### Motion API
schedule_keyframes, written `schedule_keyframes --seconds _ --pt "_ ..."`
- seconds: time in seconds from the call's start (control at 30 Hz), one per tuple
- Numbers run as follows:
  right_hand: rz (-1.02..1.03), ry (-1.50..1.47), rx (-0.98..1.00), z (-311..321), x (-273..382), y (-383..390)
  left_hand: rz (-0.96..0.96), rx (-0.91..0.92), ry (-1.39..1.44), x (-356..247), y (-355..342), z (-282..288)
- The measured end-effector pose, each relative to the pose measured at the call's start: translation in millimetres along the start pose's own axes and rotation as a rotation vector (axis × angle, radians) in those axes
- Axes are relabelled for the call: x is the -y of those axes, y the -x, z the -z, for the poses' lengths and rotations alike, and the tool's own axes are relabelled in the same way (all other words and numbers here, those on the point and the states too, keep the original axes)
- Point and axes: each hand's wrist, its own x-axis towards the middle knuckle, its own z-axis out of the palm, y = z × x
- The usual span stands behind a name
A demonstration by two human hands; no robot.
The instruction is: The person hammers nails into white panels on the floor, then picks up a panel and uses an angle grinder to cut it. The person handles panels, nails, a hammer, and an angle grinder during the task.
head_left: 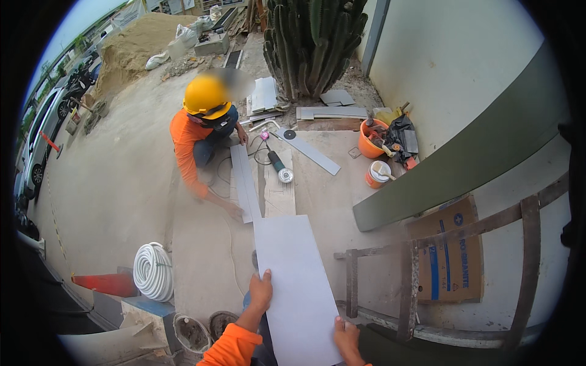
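Note:
A long pale grey tile [297, 277] lies in front of me, its far end close to a co-worker's strips. My left hand [260, 293] grips its left edge, thumb on the top face. On the right edge, nearer to me, my right hand [347, 338] is closed, with its fingers partly out of sight beneath. Beyond, a crouching co-worker [194, 146] in an orange shirt and yellow helmet has both hands on narrow tile strips [244, 183]. An angle grinder [278, 165] rests on a scored board to the right of them, beside another strip [311, 152].
Orange bucket [370, 146] and smaller tub [377, 177] stand by the wall. A wooden ladder [406, 287] and cardboard [452, 256] are at right. Coiled white hose [152, 272], a fallen cone [107, 283] and buckets [191, 334] lie left. A cactus [311, 49] rises behind.

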Motion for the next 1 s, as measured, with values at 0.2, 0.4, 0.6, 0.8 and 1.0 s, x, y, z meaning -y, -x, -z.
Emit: schedule_keyframes --seconds 0.2,0.4,0.6,0.8,1.0 --pt "-0.080 -0.022 -0.140 -7.8 73.9 -141.8 0.235 0.464 -0.011 -29.6 -184.2 -52.9" --pt "-0.002 -0.172 -0.292 -5.6 125.5 -280.8 -0.381 0.128 -0.729 -79.7 -379.8 -34.9" --pt "0.034 -0.091 -0.573 -70.9 133.2 -449.2 -0.664 0.111 -1.144 -86.1 -589.6 -125.3" --pt "-0.002 -0.417 -0.654 -214.9 101.5 -614.9 -1.443 0.082 -1.598 -84.9 -781.3 -267.6" --pt "-0.021 -0.593 -0.579 -284.9 87.9 -689.3 -1.402 0.746 -1.740 -114.8 -822.5 -314.5"
